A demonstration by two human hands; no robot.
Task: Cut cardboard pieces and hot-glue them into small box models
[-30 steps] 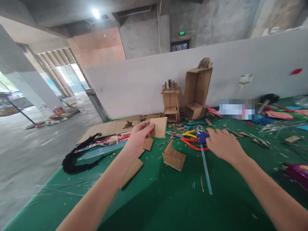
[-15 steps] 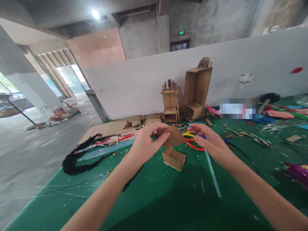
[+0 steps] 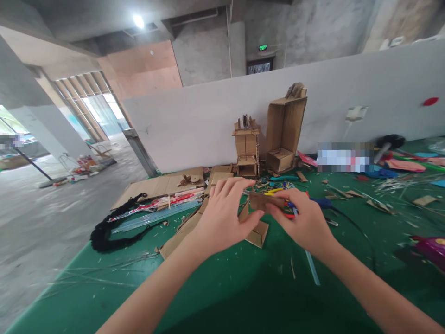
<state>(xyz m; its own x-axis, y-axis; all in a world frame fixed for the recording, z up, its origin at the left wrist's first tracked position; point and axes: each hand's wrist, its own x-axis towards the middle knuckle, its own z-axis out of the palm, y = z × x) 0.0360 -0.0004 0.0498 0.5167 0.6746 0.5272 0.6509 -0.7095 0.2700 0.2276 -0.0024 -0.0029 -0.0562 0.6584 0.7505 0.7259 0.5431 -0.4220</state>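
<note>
A small cardboard piece (image 3: 266,202), seen nearly edge-on, hangs above the table with my right hand (image 3: 304,215) closed on its right end, thumb below and fingers above. On its left side, my left hand (image 3: 224,211) is open, thumb and fingers apart around the near end; whether the thumb touches it I cannot tell. Beneath the hands stands a small folded cardboard part (image 3: 257,234), partly covered by my left hand. Colored-handled tools (image 3: 274,190) lie just behind the piece, and a clear bluish stick (image 3: 313,269) lies below my right hand.
Two cardboard structures, a shorter one (image 3: 246,146) and a taller one (image 3: 283,132), stand against the white partition (image 3: 194,125). Black yarn (image 3: 100,234) and flat cardboard (image 3: 135,188) lie left on the green table (image 3: 222,292). A black cable (image 3: 358,232) and a purple object (image 3: 431,250) are right.
The cardboard piece has turned from showing its flat face to nearly edge-on and shifted right. My right hand has come in and gripped it; my left hand has loosened its fingers.
</note>
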